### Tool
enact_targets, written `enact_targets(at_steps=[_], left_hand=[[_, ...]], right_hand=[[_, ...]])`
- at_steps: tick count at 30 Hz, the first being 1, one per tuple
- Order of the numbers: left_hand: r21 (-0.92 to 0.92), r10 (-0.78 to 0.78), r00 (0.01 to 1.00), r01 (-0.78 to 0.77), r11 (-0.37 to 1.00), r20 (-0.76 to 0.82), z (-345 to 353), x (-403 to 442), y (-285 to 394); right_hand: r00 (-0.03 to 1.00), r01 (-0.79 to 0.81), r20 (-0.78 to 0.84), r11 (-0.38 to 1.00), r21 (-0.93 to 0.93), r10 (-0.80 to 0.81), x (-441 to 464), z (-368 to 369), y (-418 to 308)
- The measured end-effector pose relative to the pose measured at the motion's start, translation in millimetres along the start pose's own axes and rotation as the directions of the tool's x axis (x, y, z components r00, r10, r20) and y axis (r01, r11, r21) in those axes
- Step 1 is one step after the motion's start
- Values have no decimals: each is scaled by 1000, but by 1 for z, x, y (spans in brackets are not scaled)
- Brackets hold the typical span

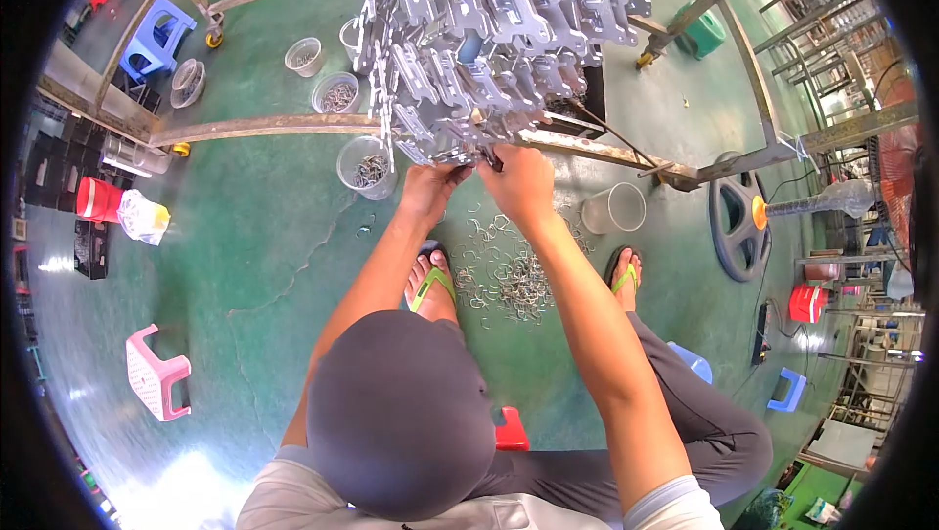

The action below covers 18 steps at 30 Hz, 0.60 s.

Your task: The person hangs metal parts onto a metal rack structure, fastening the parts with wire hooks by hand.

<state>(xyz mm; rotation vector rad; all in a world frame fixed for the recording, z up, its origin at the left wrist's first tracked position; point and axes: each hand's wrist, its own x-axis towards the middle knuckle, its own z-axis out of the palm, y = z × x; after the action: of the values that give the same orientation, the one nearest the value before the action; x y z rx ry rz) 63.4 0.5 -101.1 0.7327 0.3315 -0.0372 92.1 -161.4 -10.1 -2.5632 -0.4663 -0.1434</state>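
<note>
A dense cluster of silver metal brackets hangs in front of me from the rack. My left hand reaches up to its lowest brackets, with the fingers closed at their bottom edge. Close beside it, my right hand is curled shut just under the same brackets; a small dark piece shows by its thumb. What exactly sits in either set of fingers is hidden. On the floor below my hands lies a loose pile of small metal hooks.
A clear tub of metal pieces stands left of my hands, a second tub behind it. To the right is another clear tub. The rack's rusty bar crosses ahead. A fan's round base stands at right, a pink stool at left.
</note>
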Motion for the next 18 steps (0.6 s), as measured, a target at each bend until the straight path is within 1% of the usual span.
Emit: enact_targets(at_steps=[4,7,10,12,15,16,18], left_hand=[[-25,-5,999,4,1000,-37,11,-6,3],[-43,10,1000,-10,999,1,3,-4,-2],[1,-21,996,21,1000,87,-2,0,-4],[2,-52,995,52,999,85,-4,3,-5],[36,-107,992,104,994,75,-2,3,-3],[49,-124,990,121,991,69,0,3,-2],[4,-137,987,137,991,90,8,-5,2]], right_hand=[[1000,-8,11,1000,-26,8,-2,-4,-2],[1000,-6,17,1000,-28,7,-3,-5,-2],[1000,-6,13,999,-33,6,-3,-5,0],[1000,-13,-12,1000,-24,13,-5,-5,0],[998,-45,37,999,-30,46,-11,-8,2],[996,-78,-47,997,-4,77,-18,-9,-2],[967,-136,-210,989,55,145,-39,-14,-18]])
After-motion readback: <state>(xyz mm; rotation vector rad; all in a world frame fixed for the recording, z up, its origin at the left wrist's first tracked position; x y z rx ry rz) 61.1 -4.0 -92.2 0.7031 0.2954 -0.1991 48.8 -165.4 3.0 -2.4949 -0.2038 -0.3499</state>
